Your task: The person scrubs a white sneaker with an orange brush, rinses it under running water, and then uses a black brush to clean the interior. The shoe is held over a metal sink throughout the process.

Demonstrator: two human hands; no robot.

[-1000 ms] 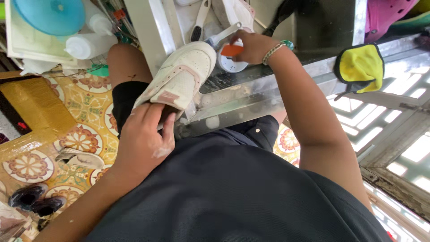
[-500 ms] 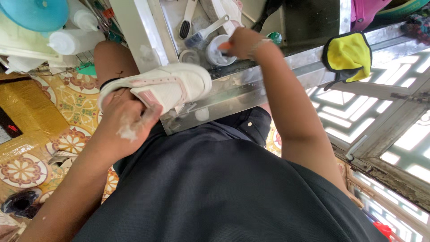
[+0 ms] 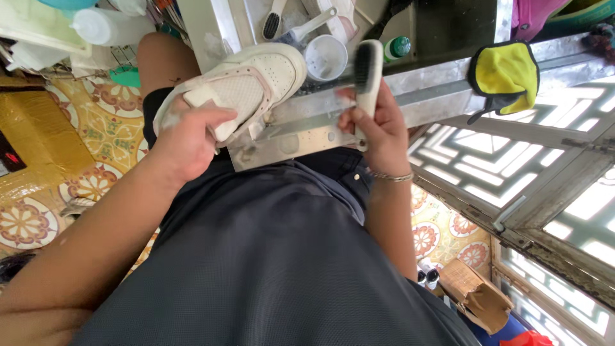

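At the metal counter's point(image 3: 448, 83) near edge, a white sneaker point(image 3: 243, 90) is gripped by the left hand point(image 3: 189, 138); a scrubbing brush point(image 3: 367, 70) is clasped upright in the right hand point(image 3: 378, 128), apart from it. Scrubbing seems unfinished.

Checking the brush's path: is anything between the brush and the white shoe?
Nothing visible. The brush in the right hand stands beside the shoe held by the left hand, with open space between them.
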